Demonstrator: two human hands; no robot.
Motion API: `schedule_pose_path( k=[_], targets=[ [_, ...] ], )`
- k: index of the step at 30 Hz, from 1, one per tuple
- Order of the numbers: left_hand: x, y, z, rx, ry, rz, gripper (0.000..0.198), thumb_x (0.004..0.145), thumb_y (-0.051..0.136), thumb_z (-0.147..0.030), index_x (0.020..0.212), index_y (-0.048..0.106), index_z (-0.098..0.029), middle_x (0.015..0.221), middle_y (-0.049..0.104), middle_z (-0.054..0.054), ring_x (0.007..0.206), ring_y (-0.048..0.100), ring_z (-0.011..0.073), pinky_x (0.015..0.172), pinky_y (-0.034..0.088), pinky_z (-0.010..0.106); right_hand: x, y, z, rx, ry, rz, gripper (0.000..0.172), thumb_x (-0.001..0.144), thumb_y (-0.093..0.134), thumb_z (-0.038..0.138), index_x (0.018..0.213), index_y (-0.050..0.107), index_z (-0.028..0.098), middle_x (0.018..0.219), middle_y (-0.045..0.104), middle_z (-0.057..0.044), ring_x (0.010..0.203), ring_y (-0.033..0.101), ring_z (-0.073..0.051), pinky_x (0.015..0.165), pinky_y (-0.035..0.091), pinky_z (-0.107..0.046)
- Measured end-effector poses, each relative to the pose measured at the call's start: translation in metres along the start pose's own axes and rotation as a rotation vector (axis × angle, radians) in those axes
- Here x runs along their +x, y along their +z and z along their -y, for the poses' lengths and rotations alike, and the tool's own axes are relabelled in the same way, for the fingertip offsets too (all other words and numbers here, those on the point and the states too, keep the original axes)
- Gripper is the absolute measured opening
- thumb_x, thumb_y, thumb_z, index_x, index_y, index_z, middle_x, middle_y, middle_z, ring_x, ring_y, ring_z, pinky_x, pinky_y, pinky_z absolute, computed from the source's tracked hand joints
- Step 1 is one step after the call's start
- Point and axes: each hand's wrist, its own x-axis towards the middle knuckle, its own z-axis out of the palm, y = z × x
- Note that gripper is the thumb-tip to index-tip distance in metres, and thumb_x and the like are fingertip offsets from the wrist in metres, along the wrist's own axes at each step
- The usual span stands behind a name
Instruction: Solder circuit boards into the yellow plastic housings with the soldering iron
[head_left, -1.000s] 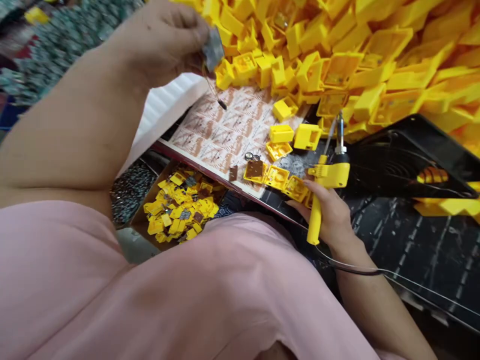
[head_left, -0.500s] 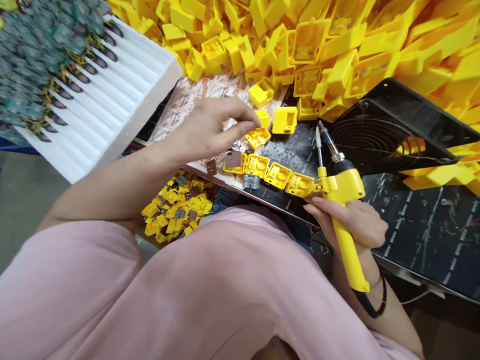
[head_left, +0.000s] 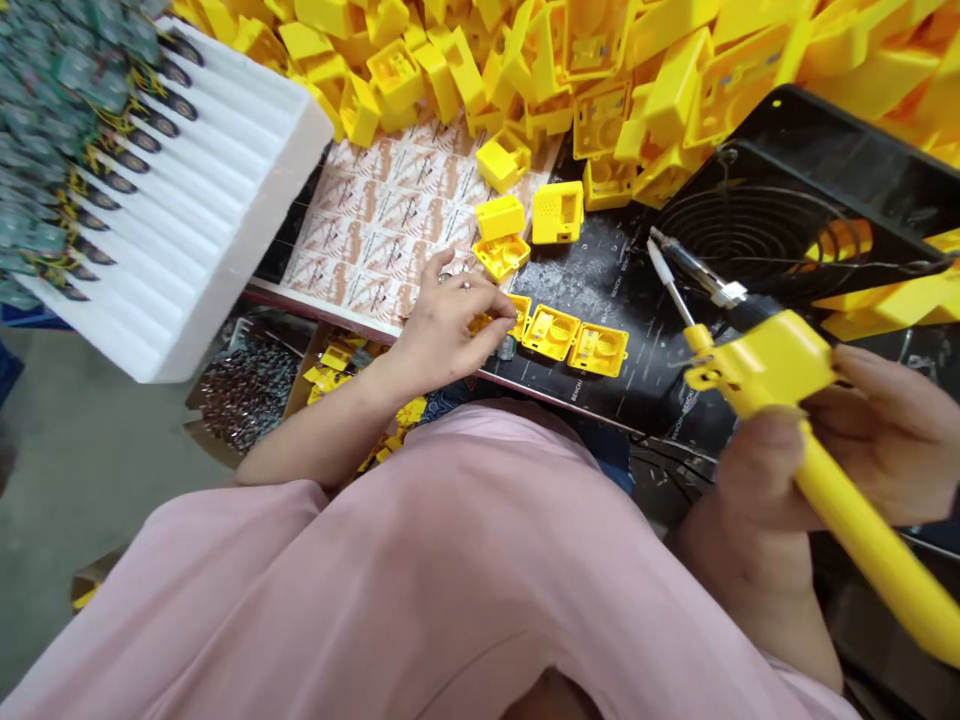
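My right hand [head_left: 847, 450] is wrapped round a yellow soldering gun [head_left: 780, 365], whose metal tip and thin feed tube point up and left over the bench. Near the bench's front edge, my left hand [head_left: 457, 325] is over the left end of a row of open yellow housings [head_left: 551, 332]. Its thumb and index finger are pinched together beside one housing; anything between them is too small to make out. A small grey part [head_left: 507, 347] lies just below those fingertips. Behind the hand sit an open yellow housing [head_left: 502, 256] and an upright one [head_left: 557, 212].
Yellow housings [head_left: 600, 110] are heaped along the back. A black fan [head_left: 795, 200] stands at the right. On the left, a white foam tray [head_left: 247, 170] holds wired speakers and green parts. Boxes of small metal parts [head_left: 251, 390] and yellow pieces [head_left: 330, 375] sit below the bench.
My left hand has come down from the housings behind to the front row. My right hand has moved right with the soldering gun, away from the row's right end. The view has shifted.
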Motion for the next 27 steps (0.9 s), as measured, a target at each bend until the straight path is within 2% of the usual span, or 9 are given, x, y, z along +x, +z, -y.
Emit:
schedule_pose_path(
  k=[2, 3, 5, 7, 9, 12, 17, 22, 27],
  targets=[
    [0.007, -0.002, -0.004, 0.003, 0.004, 0.024, 0.024, 0.096, 0.052, -0.035, 0.092, 0.073, -0.025, 0.094, 0.077, 0.000, 0.098, 0.070, 0.0206, 0.129, 0.022, 0.060, 0.007, 0.012, -0.001, 0.023, -0.029, -0.310, 0.033, 0.105, 0.054, 0.032, 0.126, 0.072, 0.015, 0.112, 0.065, -0.008, 0.091, 0.065, -0.022, 0.076, 0.050, -0.036],
    [0.010, -0.003, -0.006, 0.020, 0.018, 0.040, 0.024, 0.096, 0.052, -0.035, 0.092, 0.074, -0.026, 0.093, 0.077, 0.000, 0.099, 0.069, 0.0215, 0.128, 0.023, 0.060, 0.009, 0.017, -0.004, 0.039, -0.057, -0.421, 0.037, 0.108, 0.046, 0.034, 0.116, 0.076, 0.014, 0.104, 0.066, -0.007, 0.089, 0.064, -0.021, 0.074, 0.049, -0.036],
    [0.016, -0.002, -0.010, 0.067, 0.052, 0.064, 0.023, 0.095, 0.054, -0.033, 0.090, 0.075, -0.026, 0.089, 0.076, 0.001, 0.101, 0.068, 0.0245, 0.126, 0.024, 0.062, 0.009, 0.022, -0.010, 0.081, -0.068, -0.462, 0.052, 0.112, 0.031, 0.037, 0.112, 0.077, 0.015, 0.095, 0.067, -0.006, 0.082, 0.065, -0.019, 0.069, 0.046, -0.034],
    [0.020, 0.002, -0.013, 0.120, 0.063, 0.079, 0.024, 0.095, 0.054, -0.032, 0.088, 0.076, -0.026, 0.087, 0.075, 0.002, 0.102, 0.066, 0.0274, 0.124, 0.025, 0.066, 0.004, 0.021, -0.011, 0.108, -0.002, -0.393, 0.045, 0.110, 0.038, 0.038, 0.115, 0.077, 0.016, 0.090, 0.067, -0.005, 0.075, 0.065, -0.019, 0.063, 0.046, -0.033],
    [0.023, 0.007, -0.015, 0.171, 0.048, 0.095, 0.023, 0.094, 0.053, -0.032, 0.089, 0.075, -0.027, 0.086, 0.074, 0.002, 0.103, 0.065, 0.0289, 0.123, 0.025, 0.068, -0.002, 0.016, -0.006, 0.082, 0.031, -0.280, 0.029, 0.102, 0.062, 0.036, 0.118, 0.077, 0.018, 0.092, 0.071, -0.006, 0.072, 0.067, -0.020, 0.059, 0.048, -0.033],
    [0.026, 0.012, -0.015, 0.213, 0.030, 0.109, 0.021, 0.093, 0.053, -0.031, 0.089, 0.073, -0.025, 0.083, 0.072, 0.002, 0.104, 0.065, 0.0286, 0.124, 0.025, 0.065, -0.009, 0.008, 0.007, 0.047, 0.074, -0.126, 0.042, 0.086, 0.083, 0.028, 0.127, 0.074, 0.023, 0.104, 0.076, -0.008, 0.077, 0.072, -0.022, 0.060, 0.056, -0.034],
    [0.029, 0.011, -0.016, 0.240, 0.074, 0.098, 0.021, 0.090, 0.051, -0.030, 0.081, 0.069, -0.024, 0.074, 0.068, 0.002, 0.097, 0.066, 0.0271, 0.120, 0.033, 0.059, -0.007, 0.006, 0.008, 0.099, -0.115, 0.149, 0.041, 0.081, 0.085, 0.017, 0.119, 0.071, 0.025, 0.086, 0.076, -0.001, 0.069, 0.072, -0.019, 0.056, 0.059, -0.031],
    [0.034, 0.009, -0.016, 0.262, 0.129, 0.136, 0.019, 0.086, 0.053, -0.027, 0.076, 0.068, -0.022, 0.069, 0.069, 0.003, 0.090, 0.067, 0.0272, 0.111, 0.041, 0.057, 0.002, 0.011, 0.011, -0.007, -0.266, 0.213, 0.029, 0.080, 0.086, 0.015, 0.097, 0.063, 0.024, 0.077, 0.072, 0.001, 0.067, 0.070, -0.015, 0.053, 0.056, -0.026],
    [0.041, 0.006, -0.016, 0.250, 0.142, 0.206, 0.019, 0.082, 0.053, -0.027, 0.072, 0.068, -0.022, 0.067, 0.068, 0.004, 0.092, 0.068, 0.0288, 0.109, 0.042, 0.056, 0.010, 0.016, 0.014, -0.026, -0.278, 0.284, 0.030, 0.082, 0.084, 0.016, 0.097, 0.060, 0.027, 0.080, 0.075, 0.003, 0.066, 0.071, -0.013, 0.051, 0.053, -0.023]
  ],
)
